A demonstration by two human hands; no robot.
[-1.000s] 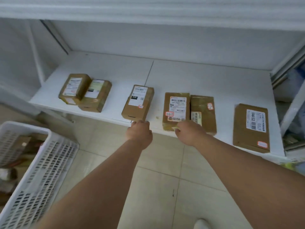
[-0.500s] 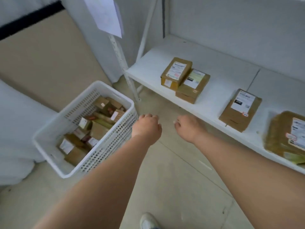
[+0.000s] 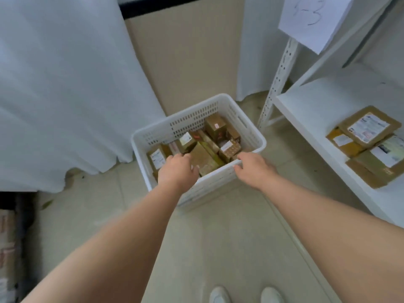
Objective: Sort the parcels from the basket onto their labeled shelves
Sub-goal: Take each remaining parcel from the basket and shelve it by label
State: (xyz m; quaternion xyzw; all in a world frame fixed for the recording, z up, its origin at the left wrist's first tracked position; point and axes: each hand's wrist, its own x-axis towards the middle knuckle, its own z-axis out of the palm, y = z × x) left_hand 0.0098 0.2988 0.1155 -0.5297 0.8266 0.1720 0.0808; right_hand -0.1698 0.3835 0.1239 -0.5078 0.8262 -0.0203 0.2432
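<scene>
**Operator:** Currently, what is the sorting status?

**Inspector:** Partially complete. The white perforated plastic basket [image 3: 249,132] stands on the floor and holds a loose pile of brown cardboard parcels with white labels [image 3: 209,147]. Several are visible, so most of the work appears to remain. On the white metal shelf [image 3: 306,106] to the right, two labelled brown cardboard parcels [image 3: 369,145] lie overlapping. A white paper sign [image 3: 310,16] hangs on the shelf upright; its handwriting is too blurred to read reliably.

**Operator:** Hand positions?

**Inspector:** The left hand [image 3: 178,171] reaches into the basket over the pile, fingers bent downward toward a parcel. Whether they have closed on one cannot be determined, as the back of the hand hides the fingertips. The right hand [image 3: 253,167] is at the basket's near rim, fingers loosely curled; contact with the rim is unclear, and it holds no parcel.

**Operator:** Step in hand?

**Inspector:** Likely selection of the next parcel; placement is not yet started.
</scene>
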